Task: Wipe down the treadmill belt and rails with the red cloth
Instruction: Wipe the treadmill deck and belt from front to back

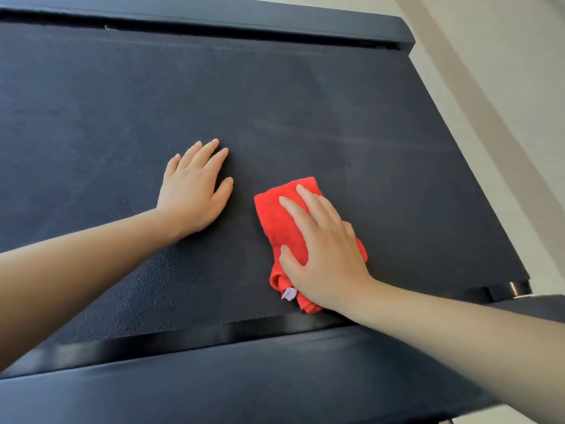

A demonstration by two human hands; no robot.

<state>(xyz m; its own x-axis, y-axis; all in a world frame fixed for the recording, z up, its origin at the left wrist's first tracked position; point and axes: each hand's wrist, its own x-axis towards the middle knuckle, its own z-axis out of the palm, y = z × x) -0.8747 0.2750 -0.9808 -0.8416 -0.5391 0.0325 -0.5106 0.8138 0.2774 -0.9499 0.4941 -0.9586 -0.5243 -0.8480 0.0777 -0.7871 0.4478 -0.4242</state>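
The fingers [295, 209] of the right hand [327, 252] lie spread and almost straight on top of the red cloth [275, 221], pressing it flat on the belt [275, 102]. The thumb pushes against the cloth's left edge, and nothing is pinched. The left hand [192, 194] rests beside it, palm down on the bare belt, its fingers also straight and holding nothing.

The cloth is folded into a thick pad. It sits near the edge of the belt closest to the person, just beside the near rail [244, 381]. A small pale label [289, 293] sticks out at its lower end. The far rail [275, 19] runs along the top of the view.

I judge that the step in hand is wiping the belt surface. To do it well, the palm should give even pressure, so that the whole pad touches the rough texture. The strokes should be long, in one direction, and overlapping. Pale streaks show on the belt beyond the cloth, so this zone probably needs attention. The left hand can brace the body and perhaps stop the belt from sliding under the push. Whether the rails are already wiped, I cannot tell.
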